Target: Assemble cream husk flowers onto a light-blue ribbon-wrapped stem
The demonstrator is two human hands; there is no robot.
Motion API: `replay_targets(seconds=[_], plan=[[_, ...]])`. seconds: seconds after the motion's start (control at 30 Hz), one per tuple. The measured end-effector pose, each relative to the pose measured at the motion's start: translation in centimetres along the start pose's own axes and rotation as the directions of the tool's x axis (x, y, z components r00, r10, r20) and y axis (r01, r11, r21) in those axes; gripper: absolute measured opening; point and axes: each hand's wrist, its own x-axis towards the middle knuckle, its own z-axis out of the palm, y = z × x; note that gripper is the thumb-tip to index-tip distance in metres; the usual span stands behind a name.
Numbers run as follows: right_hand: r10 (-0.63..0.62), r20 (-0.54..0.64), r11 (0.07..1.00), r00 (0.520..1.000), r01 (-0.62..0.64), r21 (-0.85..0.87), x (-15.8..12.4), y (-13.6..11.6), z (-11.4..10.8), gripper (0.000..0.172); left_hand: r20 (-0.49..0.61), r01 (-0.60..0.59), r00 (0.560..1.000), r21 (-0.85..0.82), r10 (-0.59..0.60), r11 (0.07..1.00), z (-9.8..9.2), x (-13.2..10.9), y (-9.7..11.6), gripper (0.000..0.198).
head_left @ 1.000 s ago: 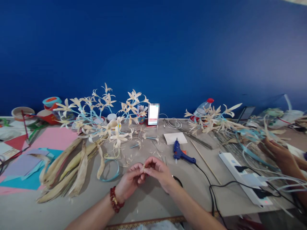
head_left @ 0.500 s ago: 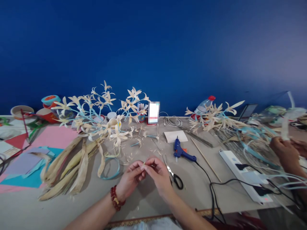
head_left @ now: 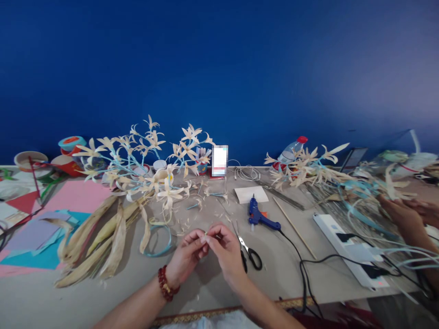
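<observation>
My left hand [head_left: 188, 249] and my right hand [head_left: 224, 249] meet above the table near its front edge, fingertips pinched together. Between them shows a tiny pale yellowish bit [head_left: 206, 233], mostly covered by the fingers and too small to name. Just right of my right hand lie black-handled scissors [head_left: 254, 258]. A blue hot glue gun [head_left: 255, 214] rests beyond them. To the left of my left hand are a loop of light blue strip [head_left: 169, 242] and several dried corn husks [head_left: 115, 256].
Pale husk flowers [head_left: 169, 194] on blue stems stand at the back left, more flowers [head_left: 308, 169] at the back right. A phone [head_left: 219, 161] stands by the wall. A white power strip [head_left: 346, 251] with cables lies right. A co-worker's hands [head_left: 404, 214] handle pale petals [head_left: 394, 187].
My two hands stay almost still, pinched together. At the right, the co-worker's hands have shifted slightly left, and the pale piece they handle has come down from upright and spread.
</observation>
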Motion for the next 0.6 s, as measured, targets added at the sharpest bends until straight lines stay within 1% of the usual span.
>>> replay_targets(seconds=[0.1,0.33,0.6], plan=[[-0.012,0.001,1.0,1.0,0.012,-0.009,0.01,0.19,0.0,0.01,-0.012,-0.008,1.0,0.008,0.008,1.0,-0.05,0.01,-0.07,0.02],[-0.057,-0.002,0.998,0.998,0.057,-0.026,-0.02,0.56,-0.15,0.008,0.004,-0.039,0.999,-0.015,0.039,0.999,0.0,0.01,-0.11,0.018],[-0.002,0.01,1.0,1.0,0.001,0.016,-0.14,0.6,-0.16,0.011,-0.012,-0.04,0.999,-0.012,0.04,0.999,0.04,-0.13,-0.08,0.018]])
